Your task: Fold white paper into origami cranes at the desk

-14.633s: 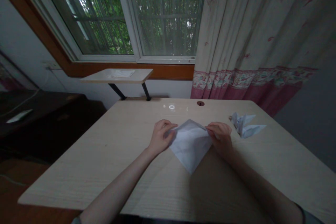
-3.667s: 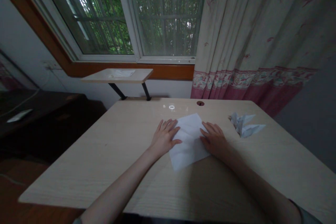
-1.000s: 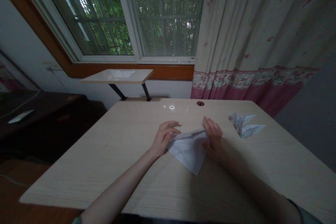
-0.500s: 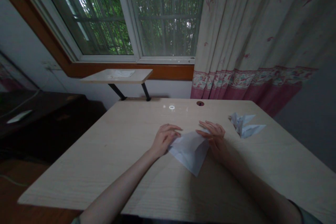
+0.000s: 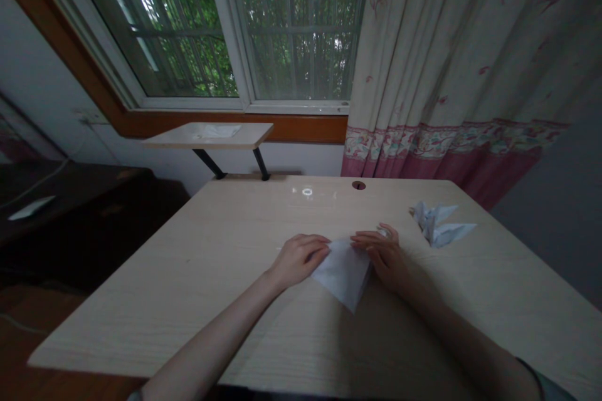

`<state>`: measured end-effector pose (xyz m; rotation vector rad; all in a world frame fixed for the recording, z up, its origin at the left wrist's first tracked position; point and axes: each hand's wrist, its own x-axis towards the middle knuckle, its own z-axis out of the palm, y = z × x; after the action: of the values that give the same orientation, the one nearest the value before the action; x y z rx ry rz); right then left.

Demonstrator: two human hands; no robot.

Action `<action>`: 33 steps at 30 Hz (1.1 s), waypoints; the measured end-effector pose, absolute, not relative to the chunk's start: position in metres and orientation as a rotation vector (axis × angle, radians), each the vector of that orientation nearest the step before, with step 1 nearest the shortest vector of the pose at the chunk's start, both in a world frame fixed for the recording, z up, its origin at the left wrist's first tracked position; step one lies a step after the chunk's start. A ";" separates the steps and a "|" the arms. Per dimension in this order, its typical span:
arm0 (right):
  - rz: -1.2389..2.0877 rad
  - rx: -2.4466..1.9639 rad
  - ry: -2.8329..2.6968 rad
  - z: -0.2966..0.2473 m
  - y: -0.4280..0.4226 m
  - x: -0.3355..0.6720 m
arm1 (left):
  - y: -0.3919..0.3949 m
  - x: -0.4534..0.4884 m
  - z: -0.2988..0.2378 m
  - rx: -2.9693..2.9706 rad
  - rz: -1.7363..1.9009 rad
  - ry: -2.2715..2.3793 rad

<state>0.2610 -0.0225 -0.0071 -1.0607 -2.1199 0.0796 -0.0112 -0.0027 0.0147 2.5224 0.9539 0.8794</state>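
Note:
A white sheet of paper [image 5: 345, 276], folded so that one corner points toward me, lies on the table between my hands. My left hand [image 5: 301, 257] pinches its upper left side, thumb and fingers pressed together. At the upper right, my right hand [image 5: 383, 257] grips the paper's edge with bent fingers; a bit of white paper shows past the fingertips. The sheet's far edge is partly hidden beneath the fingers. To the right of my right hand stand folded white paper shapes [image 5: 439, 225], like origami birds with pointed wings.
The pale wooden table [image 5: 226, 250] has a round cable hole [image 5: 359, 185] near its back edge. A small raised shelf [image 5: 179, 136] at the back left bears white paper [image 5: 221, 131]. Behind are a window and a floral curtain [image 5: 423, 75]. Dark furniture [image 5: 94, 200] stands at left.
My left hand has shifted slightly right and closed its fingers on the paper. My right hand's outstretched fingers have bent inward. The paper's visible part has become narrower.

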 end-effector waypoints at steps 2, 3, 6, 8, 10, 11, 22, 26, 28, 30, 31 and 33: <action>0.065 -1.072 -2.155 -0.004 -0.023 0.261 | -0.003 -0.010 0.013 2.558 0.842 0.948; 0.056 -1.075 -2.163 -0.003 -0.023 0.261 | -0.004 -0.010 0.012 2.569 0.818 0.938; 0.033 -1.088 -2.192 -0.001 -0.023 0.261 | -0.005 -0.009 0.010 2.583 0.744 0.913; 0.011 -1.097 -2.212 -0.001 -0.024 0.260 | -0.007 -0.008 0.011 2.579 0.698 0.906; -0.011 -1.097 -2.219 0.000 -0.024 0.258 | -0.009 -0.008 0.012 2.567 0.647 0.911; -0.021 -1.095 -2.219 0.000 -0.024 0.257 | -0.009 -0.008 0.012 2.561 0.618 0.913; -0.156 -1.104 -2.265 -0.007 -0.021 0.251 | -0.006 -0.003 -0.002 2.585 0.475 0.985; -0.178 -1.129 -2.278 -0.012 -0.020 0.250 | -0.006 -0.002 -0.011 2.640 0.466 0.996; -0.185 -1.135 -2.281 -0.013 -0.020 0.250 | -0.006 -0.002 -0.014 2.674 0.447 1.025; -0.187 -1.136 -2.283 -0.014 -0.020 0.250 | -0.007 -0.003 -0.016 2.695 0.422 1.063; -0.186 -1.134 -2.284 -0.014 -0.020 0.251 | -0.007 -0.003 -0.016 2.697 0.404 1.088; -0.180 -1.130 -2.289 -0.014 -0.019 0.251 | -0.007 -0.003 -0.015 2.684 0.354 1.156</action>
<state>0.2510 -0.0195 -0.0137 -1.1304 -2.2890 -0.1804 -0.0033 -0.0075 -0.0155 2.6837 1.1561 0.3541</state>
